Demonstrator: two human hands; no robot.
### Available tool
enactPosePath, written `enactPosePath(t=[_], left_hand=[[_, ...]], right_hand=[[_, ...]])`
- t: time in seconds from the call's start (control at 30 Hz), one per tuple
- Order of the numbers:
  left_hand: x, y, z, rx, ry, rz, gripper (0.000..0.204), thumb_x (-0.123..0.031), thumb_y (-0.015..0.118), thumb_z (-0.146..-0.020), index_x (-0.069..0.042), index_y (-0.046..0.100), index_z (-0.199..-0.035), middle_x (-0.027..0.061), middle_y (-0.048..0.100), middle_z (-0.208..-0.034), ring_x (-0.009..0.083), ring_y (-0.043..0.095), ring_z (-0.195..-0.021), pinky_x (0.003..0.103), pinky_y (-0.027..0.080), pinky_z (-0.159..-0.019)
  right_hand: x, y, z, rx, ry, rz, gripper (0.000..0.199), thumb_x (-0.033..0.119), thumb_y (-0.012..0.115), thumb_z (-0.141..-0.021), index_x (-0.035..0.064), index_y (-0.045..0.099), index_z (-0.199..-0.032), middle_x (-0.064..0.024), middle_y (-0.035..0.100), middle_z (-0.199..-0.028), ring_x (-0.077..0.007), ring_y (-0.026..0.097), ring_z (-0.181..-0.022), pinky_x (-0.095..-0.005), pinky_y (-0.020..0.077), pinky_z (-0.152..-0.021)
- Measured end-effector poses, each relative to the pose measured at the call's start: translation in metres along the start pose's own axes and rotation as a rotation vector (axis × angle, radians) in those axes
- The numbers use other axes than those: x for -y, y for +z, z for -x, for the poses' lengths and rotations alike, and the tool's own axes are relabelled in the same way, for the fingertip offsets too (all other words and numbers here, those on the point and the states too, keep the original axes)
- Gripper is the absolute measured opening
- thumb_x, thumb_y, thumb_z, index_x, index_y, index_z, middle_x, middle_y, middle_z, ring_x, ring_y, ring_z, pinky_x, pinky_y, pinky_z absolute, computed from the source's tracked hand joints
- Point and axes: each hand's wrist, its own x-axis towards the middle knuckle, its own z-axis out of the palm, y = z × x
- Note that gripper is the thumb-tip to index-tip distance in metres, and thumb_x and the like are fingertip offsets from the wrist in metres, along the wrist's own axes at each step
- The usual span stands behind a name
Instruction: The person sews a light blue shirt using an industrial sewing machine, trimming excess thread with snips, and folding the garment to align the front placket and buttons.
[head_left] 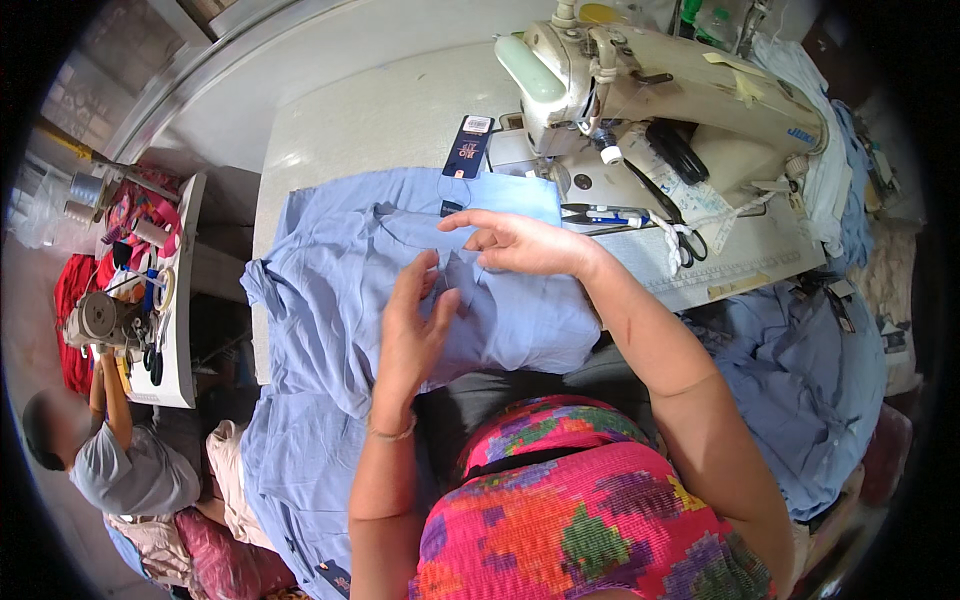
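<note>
A light blue garment (pixel 335 240) lies spread over the front of the sewing table and hangs down over its edge. Above its folds hovers my left hand (pixel 412 318), thumb and fingers apart, nothing visible between them. My right hand (pixel 515 243) is just beyond it, index finger stretched out and the others loosely bent; I see nothing held there. A dark hang tag (pixel 467 147) with a white sticker rests at the garment's far edge, a thin string running from it toward a small dark label (pixel 452 209). Part of the cloth is hidden under my hands.
A sewing machine (pixel 690 85) stands at the back right. Beside its needle area are thread snips (pixel 590 213), pens and black-handled scissors (pixel 690 243). More blue garments (pixel 800 380) are heaped at right. At left, a person (pixel 135 465) works at another machine (pixel 100 318).
</note>
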Motion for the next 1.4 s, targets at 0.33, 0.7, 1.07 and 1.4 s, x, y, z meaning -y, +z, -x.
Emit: enactPosePath(t=[0.33,0.7,1.07,1.4], left_hand=[[0.019,0.021,-0.022,0.087,-0.246,0.27,0.015,-0.013,0.059,-0.092,0.0,0.064,-0.098,-0.0077,0.054,-0.077,0.0013,0.042,-0.069,0.017,0.034,-0.06],[0.015,0.008,-0.018,0.044,-0.274,0.322,0.019,-0.015,0.057,-0.093,0.001,0.063,-0.099,-0.0078,0.053,-0.079,0.0015,0.041,-0.07,0.017,0.032,-0.06],[0.023,0.005,-0.02,0.068,-0.286,0.356,0.02,-0.015,0.057,-0.093,0.002,0.064,-0.102,-0.0062,0.057,-0.083,0.0021,0.046,-0.073,0.017,0.037,-0.066],[0.022,0.005,-0.02,0.052,-0.317,0.367,0.019,-0.012,0.056,-0.093,0.003,0.063,-0.103,-0.0041,0.059,-0.086,0.0031,0.048,-0.076,0.017,0.038,-0.069]], right_hand=[[-0.005,-0.008,0.032,-0.23,0.009,0.14,0.039,0.002,0.05,-0.089,0.0069,0.05,-0.128,-0.004,0.059,-0.086,-0.0114,0.054,-0.082,-0.0266,0.0448,-0.077],[0.006,-0.005,0.047,-0.342,-0.134,0.524,0.042,0.01,0.062,-0.08,0.0126,0.056,-0.121,-0.0069,0.064,-0.085,-0.0224,0.057,-0.079,-0.0341,0.0455,-0.081],[-0.007,-0.008,0.053,-0.382,-0.044,0.495,0.049,0.008,0.062,-0.077,0.0161,0.055,-0.124,0.0008,0.059,-0.088,-0.0138,0.056,-0.093,-0.0441,0.0174,-0.108],[-0.015,-0.01,0.055,-0.448,-0.078,0.495,0.051,0.007,0.059,-0.075,0.0183,0.055,-0.124,0.0035,0.056,-0.087,-0.0115,0.055,-0.093,-0.0477,0.0114,-0.11]])
